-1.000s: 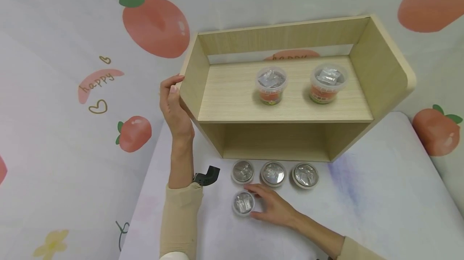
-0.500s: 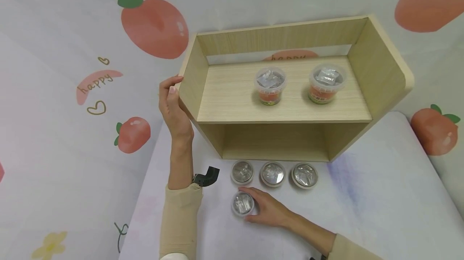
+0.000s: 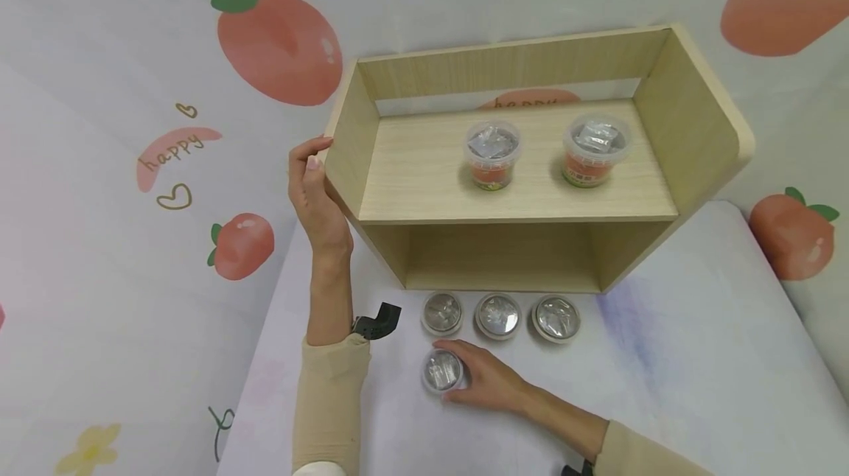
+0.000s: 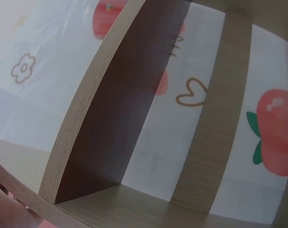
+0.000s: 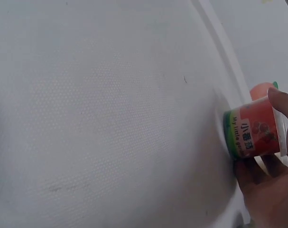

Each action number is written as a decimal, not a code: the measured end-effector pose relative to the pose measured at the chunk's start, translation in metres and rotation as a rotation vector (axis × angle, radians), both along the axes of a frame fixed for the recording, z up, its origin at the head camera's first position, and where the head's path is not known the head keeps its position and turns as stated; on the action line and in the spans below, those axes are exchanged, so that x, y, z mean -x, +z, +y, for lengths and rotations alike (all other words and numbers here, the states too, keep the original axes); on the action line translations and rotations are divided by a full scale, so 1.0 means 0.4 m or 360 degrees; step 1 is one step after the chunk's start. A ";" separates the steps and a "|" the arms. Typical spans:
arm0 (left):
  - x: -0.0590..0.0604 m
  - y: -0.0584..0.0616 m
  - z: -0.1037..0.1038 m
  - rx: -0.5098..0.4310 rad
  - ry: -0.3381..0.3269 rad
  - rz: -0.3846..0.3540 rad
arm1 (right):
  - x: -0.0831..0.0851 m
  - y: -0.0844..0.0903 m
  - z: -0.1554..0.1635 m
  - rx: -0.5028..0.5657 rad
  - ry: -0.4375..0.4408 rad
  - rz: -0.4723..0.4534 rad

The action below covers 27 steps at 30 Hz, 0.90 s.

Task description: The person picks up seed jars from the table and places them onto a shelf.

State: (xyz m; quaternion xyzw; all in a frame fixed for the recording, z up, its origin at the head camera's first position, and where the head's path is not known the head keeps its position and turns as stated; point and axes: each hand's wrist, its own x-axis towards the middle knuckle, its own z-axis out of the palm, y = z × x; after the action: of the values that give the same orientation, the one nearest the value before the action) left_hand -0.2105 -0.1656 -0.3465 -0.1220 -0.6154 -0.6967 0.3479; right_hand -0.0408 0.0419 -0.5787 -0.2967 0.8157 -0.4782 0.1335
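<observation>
My left hand point(image 3: 321, 200) holds the left side panel of a pale wooden shelf point(image 3: 517, 221), its fingers and thumb at the panel's front edge. In the left wrist view a little of this hand point(image 4: 11, 209) shows beside the shelf's boards point(image 4: 215, 114). On the table, my right hand point(image 3: 487, 379) grips a small clear-rimmed plastic cup point(image 3: 442, 371) from its right side, thumb in front and fingers behind. The right wrist view shows that cup's red and green label point(image 5: 253, 129), and the cup stands upright on the table in the head view.
Three similar cups stand in a row before the shelf: left point(image 3: 442, 313), middle point(image 3: 497, 316) and right point(image 3: 556, 318). Two more cups, one nearer the middle point(image 3: 492, 155) and one to the right point(image 3: 594, 150), stand on the upper shelf board. A printed cloth hangs behind.
My right hand has moved slightly left, and its fingers and thumb have come in around the cup. The left hand keeps its hold on the shelf.
</observation>
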 end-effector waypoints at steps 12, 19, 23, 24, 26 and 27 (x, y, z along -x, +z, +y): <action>0.001 0.000 0.000 -0.0002 -0.0002 0.0024 | 0.023 0.040 0.009 0.0051 -0.0019 -0.0055; 0.001 0.000 0.003 -0.0010 0.0004 0.0014 | 0.036 0.100 0.034 0.0043 -0.0019 -0.0089; 0.002 -0.001 0.003 -0.0006 0.0006 0.0010 | 0.049 0.138 0.050 0.0052 0.0029 -0.0055; 0.002 -0.002 0.002 -0.0002 0.0009 0.0010 | 0.052 0.148 0.053 0.0053 0.0043 -0.0055; 0.002 -0.002 0.002 -0.0001 0.0016 0.0011 | 0.060 0.167 0.058 0.0063 0.0074 -0.0056; 0.002 -0.002 0.002 -0.0007 0.0015 0.0012 | 0.063 0.176 0.060 0.0074 0.0088 -0.0063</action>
State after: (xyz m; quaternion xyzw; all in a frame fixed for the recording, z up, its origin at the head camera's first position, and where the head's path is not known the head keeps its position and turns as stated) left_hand -0.2113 -0.1648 -0.3473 -0.1210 -0.6131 -0.6958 0.3540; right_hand -0.0660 0.0660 -0.5082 -0.3127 0.7931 -0.4989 0.1557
